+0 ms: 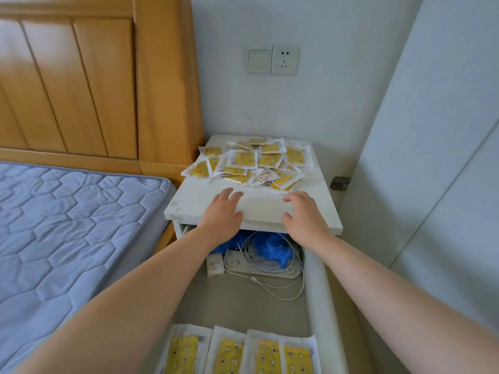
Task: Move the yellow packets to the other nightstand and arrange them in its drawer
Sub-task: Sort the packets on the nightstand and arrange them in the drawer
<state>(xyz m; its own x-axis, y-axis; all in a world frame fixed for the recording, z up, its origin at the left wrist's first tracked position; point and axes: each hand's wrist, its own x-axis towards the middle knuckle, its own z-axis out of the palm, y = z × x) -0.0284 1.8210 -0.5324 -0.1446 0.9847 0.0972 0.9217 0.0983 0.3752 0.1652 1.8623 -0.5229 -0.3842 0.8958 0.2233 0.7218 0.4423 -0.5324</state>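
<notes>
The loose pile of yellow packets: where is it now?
In the head view the pile lies on the rear half of the white nightstand top, beside the wooden headboard, just beyond the left hand and right hand.

Both arms reach forward, left hand [220,215] and right hand [303,217] empty, fingers spread.

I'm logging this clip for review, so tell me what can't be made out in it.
Head view:
- pile of yellow packets: count unknown, they overlap.
- row of packets in the drawer: cut off by the bottom edge.
- drawer's back: hidden under the nightstand top, left hand and right hand.
</notes>
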